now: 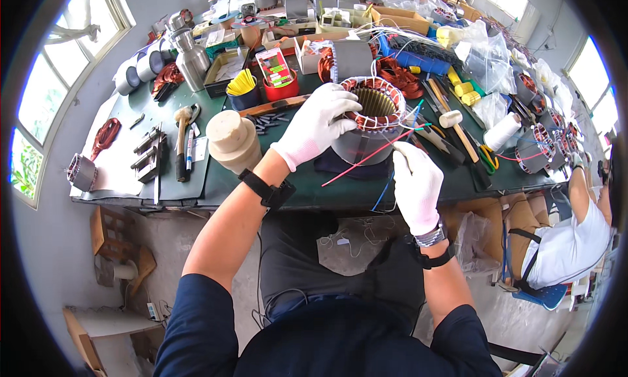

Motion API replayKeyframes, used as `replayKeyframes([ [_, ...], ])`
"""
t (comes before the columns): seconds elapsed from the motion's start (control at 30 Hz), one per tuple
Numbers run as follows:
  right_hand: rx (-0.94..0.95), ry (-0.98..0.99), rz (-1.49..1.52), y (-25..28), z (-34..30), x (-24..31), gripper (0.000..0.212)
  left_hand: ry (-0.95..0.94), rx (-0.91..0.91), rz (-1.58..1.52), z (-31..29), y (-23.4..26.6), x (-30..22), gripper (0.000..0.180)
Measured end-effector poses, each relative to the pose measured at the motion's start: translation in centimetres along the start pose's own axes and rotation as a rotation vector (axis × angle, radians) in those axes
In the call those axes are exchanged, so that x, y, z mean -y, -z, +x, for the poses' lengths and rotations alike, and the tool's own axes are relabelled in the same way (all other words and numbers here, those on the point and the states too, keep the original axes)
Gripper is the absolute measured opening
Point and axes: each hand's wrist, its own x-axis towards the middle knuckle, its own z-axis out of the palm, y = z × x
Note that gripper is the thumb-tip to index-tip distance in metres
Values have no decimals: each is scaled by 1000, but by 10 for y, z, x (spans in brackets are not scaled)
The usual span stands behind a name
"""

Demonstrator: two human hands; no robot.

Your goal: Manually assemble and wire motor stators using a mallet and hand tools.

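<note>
Motor stator [356,144] bore-up on green bench [335,192]

Dark cloth [343,168] beneath presumably cushions it. Left hand [318,124] has fingers and thumb clamped on the laced copper winding [381,123], likely steadying it. Right hand [418,184] bunches beside red lead [366,158]; can't tell whether fingertips pinch anything. White-headed mallet [450,120] lies rightward, probably for easy reach.

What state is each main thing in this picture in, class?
Front stator: upright, bore facing up
Left hand: gloved, touching front stator
Right hand: gloved, fingers curled, grip unclear
Rear stator: lying on its side
Steel flask: standing
Blue cup: holding yellow strips
White-headed mallet: lying down
</note>
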Motion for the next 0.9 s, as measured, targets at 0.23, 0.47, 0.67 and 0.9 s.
replayKeyframes([
  [0.23,55,252,-63,-4,4,3,20,-40,-8,-9,1,-2,8,34],
  [0.47,171,270,30,-8,-14,13,25,10,33,-77,3,2,14,36],
  [0.67,143,52,100,10,-16,6,18,6,-5,-38,-1,-4,12,36],
  [0.9,30,71,-47,-2,5,-10,14,11,-125,31,-5,-13,-7,35],
])
